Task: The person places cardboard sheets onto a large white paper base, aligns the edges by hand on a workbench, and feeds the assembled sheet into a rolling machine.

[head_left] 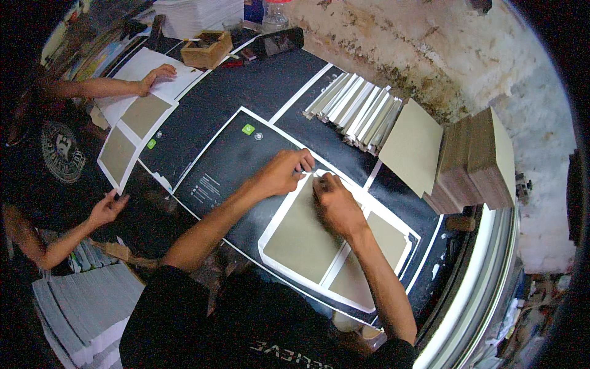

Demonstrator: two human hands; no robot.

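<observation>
In front of me a white cover sheet [263, 245] lies on a black-printed sheet [228, 165] with white borders. Two greyish-tan boards sit on the cover sheet, a left board [301, 237] and a right board [362, 270], with a narrow white gap between them. My left hand [284, 174] is closed at the cover's far edge, fingertips pinching the paper there. Close beside it, my right hand [335, 206] is curled shut on the same edge, its wrist above the boards. The fingertips partly hide the paper between them.
At left a co-worker's hands [106, 209] handle another boarded cover [140, 117]. Stacked boards [470, 163] and a row of white-edged strips [356, 111] stand to the right, near the stained wall. Farther back are a wooden box [207, 50] and a paper stack [196, 17].
</observation>
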